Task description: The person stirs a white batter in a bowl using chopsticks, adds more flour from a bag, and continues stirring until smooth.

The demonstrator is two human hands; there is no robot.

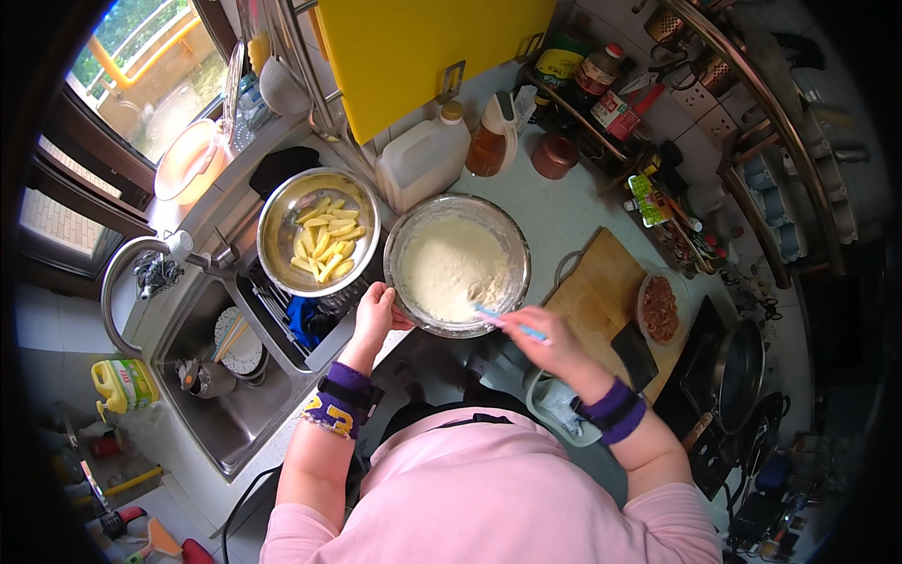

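Observation:
A metal bowl (522, 243) of pale, thick batter (451, 257) stands at the counter's front edge. My left hand (380, 314) grips its lower left rim, thumb on top. In my right hand (546, 338) is the light blue handle of a utensil (511, 323), whose far end lies in the batter, beside a drier, lumpy patch; that end's shape cannot be made out. Left of this bowl, a metal basin (273, 264) with peeled potato strips (328, 240) rests over the sink's rack side.
Right of the bowl lies a wooden cutting board (595, 282) with a cleaver (634, 356) and a container of raw meat (659, 310). Behind stand a plastic jug (426, 158) and an oil pitcher (491, 137). A frying pan (736, 377) sits on the far-right stove; the sink (190, 423) holds dishes.

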